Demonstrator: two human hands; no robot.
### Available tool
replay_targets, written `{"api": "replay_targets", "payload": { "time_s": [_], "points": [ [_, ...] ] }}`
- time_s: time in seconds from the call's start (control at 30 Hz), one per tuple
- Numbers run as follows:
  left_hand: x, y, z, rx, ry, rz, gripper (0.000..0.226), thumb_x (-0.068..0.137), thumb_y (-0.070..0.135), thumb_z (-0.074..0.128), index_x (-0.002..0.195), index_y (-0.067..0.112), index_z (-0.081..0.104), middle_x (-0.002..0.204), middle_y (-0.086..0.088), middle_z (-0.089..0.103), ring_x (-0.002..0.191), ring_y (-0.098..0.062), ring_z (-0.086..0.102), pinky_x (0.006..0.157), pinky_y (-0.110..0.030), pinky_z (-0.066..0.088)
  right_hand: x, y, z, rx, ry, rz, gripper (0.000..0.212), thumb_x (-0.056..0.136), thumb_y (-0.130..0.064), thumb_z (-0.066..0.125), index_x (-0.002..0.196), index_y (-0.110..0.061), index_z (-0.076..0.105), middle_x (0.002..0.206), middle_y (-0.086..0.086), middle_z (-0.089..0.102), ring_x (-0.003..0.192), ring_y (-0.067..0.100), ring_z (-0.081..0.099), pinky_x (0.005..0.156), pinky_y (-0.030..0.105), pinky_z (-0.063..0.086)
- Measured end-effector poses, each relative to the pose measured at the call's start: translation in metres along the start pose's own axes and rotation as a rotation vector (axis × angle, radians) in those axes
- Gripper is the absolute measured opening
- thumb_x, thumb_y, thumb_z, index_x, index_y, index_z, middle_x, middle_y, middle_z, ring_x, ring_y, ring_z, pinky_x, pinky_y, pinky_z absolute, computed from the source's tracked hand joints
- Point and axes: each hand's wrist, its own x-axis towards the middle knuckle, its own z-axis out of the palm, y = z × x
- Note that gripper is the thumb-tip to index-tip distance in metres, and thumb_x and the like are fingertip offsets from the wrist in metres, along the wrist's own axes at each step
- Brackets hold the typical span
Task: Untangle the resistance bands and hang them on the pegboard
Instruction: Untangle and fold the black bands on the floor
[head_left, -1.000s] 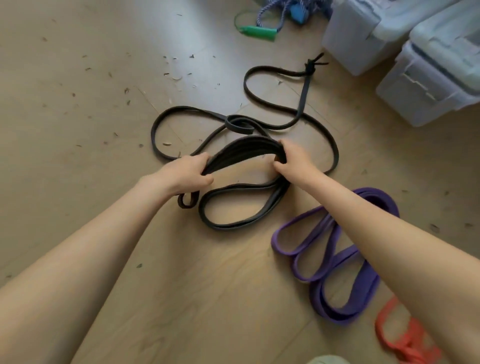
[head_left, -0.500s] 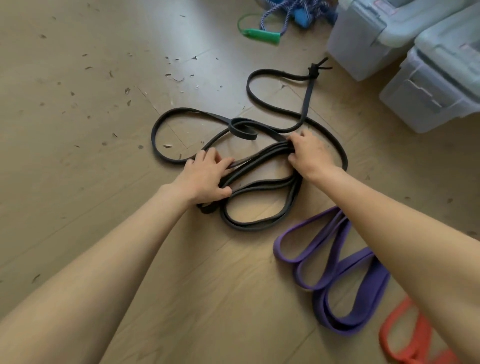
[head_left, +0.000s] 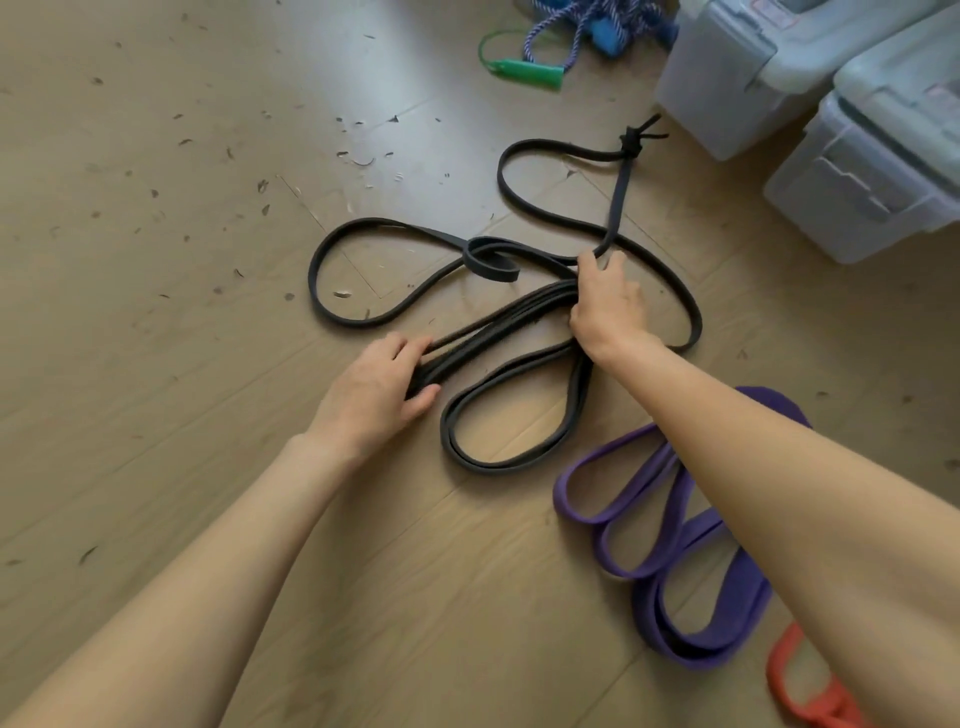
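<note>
Left hand (head_left: 371, 387) curled round near-left end of bundled black resistance band (head_left: 498, 332) strands, gripping them against wooden floor (head_left: 156, 312). Right hand (head_left: 608, 301) grips same bundle at far-right end, fingers closed round strands. Black band sprawls in several loops, knot (head_left: 631, 143) at far end. One purple resistance band (head_left: 691, 582) folded near right, under right forearm. One red-orange resistance band (head_left: 810, 696) at near-right edge. Two translucent storage bins (head_left: 857, 176) far right. One green jump-rope handle (head_left: 530, 70), blue-white rope far centre.

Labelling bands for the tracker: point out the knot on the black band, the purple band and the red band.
knot (head_left: 631, 141): head view, on the tied lump.
purple band (head_left: 698, 652): head view, on its near bend.
red band (head_left: 779, 675): head view, on its left curve.
</note>
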Motion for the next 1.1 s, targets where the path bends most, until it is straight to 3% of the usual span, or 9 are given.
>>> {"api": "replay_targets", "payload": {
  "time_s": [0.13,0.23,0.37,0.43,0.63,0.73,0.83,0.97,1.1],
  "points": [
    [0.004,0.004,0.006,0.096,-0.009,-0.112,0.063,0.085,0.044,0.059,0.139,0.017,0.041,0.135,-0.01,0.037,0.128,-0.027,0.025,0.107,-0.042,0.025,-0.007,0.006,-0.011,0.048,-0.094,-0.012,0.049,0.091,-0.026,0.058,0.131,-0.009,0.036,0.134,0.019,0.035,0.112,0.037,0.049,0.089,0.042,0.045],
    [0.0,0.002,0.008,0.088,-0.015,-0.181,0.079,0.079,0.051,0.062,0.143,0.017,0.031,0.138,-0.012,0.028,0.127,-0.029,0.023,0.107,-0.046,0.024,-0.032,0.009,-0.027,-0.007,-0.092,-0.363,0.062,0.087,-0.047,0.057,0.134,-0.01,0.039,0.133,0.012,0.039,0.122,0.03,0.039,0.098,0.039,0.039],
    [-0.002,-0.006,-0.001,-0.023,-0.095,-0.13,0.099,0.075,0.042,0.071,0.149,0.013,0.012,0.142,-0.011,0.025,0.128,-0.028,0.025,0.108,-0.039,0.029,-0.076,-0.011,-0.016,-0.167,-0.567,-0.71,0.11,0.068,-0.065,0.065,0.149,-0.018,0.008,0.152,0.006,0.015,0.14,0.026,0.01,0.114,0.047,0.011],
    [-0.006,-0.013,-0.009,-0.041,-0.147,-0.076,0.099,0.073,0.037,0.074,0.149,0.015,0.014,0.145,-0.008,0.026,0.13,-0.025,0.025,0.108,-0.035,0.028,-0.082,-0.015,-0.007,-0.328,-0.479,-0.769,0.119,0.066,-0.061,0.07,0.149,-0.016,-0.001,0.153,0.009,0.009,0.141,0.027,0.007,0.114,0.05,0.008],
    [-0.01,-0.015,-0.011,-0.028,0.043,-0.108,0.066,0.079,0.038,0.07,0.133,0.014,0.042,0.127,-0.005,0.047,0.112,-0.023,0.044,0.094,-0.036,0.042,-0.081,-0.023,0.0,-0.463,-0.242,-0.9,0.083,0.074,-0.043,0.069,0.139,-0.014,0.027,0.138,0.007,0.033,0.128,0.028,0.028,0.103,0.044,0.027],
    [-0.006,-0.007,-0.003,0.005,0.135,-0.152,0.054,0.079,0.038,0.068,0.122,0.012,0.049,0.117,-0.008,0.05,0.106,-0.025,0.044,0.086,-0.039,0.045,-0.079,-0.028,0.001,-0.377,-0.158,-0.963,0.044,0.083,-0.028,0.057,0.123,-0.014,0.046,0.123,0.004,0.05,0.118,0.026,0.036,0.09,0.038,0.031],
    [-0.004,-0.001,0.006,0.001,0.201,-0.143,0.05,0.079,0.04,0.068,0.114,0.009,0.052,0.112,-0.01,0.052,0.102,-0.027,0.044,0.082,-0.037,0.045,-0.08,-0.034,0.004,-0.262,-0.098,-1.045,0.028,0.081,-0.021,0.056,0.108,-0.013,0.06,0.104,0.002,0.061,0.104,0.025,0.046,0.08,0.035,0.034],
    [-0.003,-0.003,0.011,-0.08,0.174,-0.165,0.056,0.081,0.048,0.061,0.12,0.011,0.05,0.116,-0.009,0.051,0.107,-0.025,0.043,0.087,-0.035,0.041,-0.081,-0.044,0.018,-0.246,-0.082,-1.043,0.042,0.078,-0.027,0.064,0.117,-0.016,0.055,0.114,0.001,0.058,0.106,0.024,0.046,0.079,0.035,0.035],
    [-0.006,-0.014,0.0,-0.282,0.085,-0.171,0.059,0.087,0.042,0.057,0.136,0.013,0.04,0.133,-0.008,0.045,0.122,-0.024,0.038,0.102,-0.036,0.034,-0.071,-0.034,0.013,-0.173,-0.317,-0.863,0.068,0.073,-0.051,0.068,0.129,-0.02,0.045,0.125,0.003,0.046,0.115,0.023,0.034,0.092,0.037,0.032]
  ]
}}
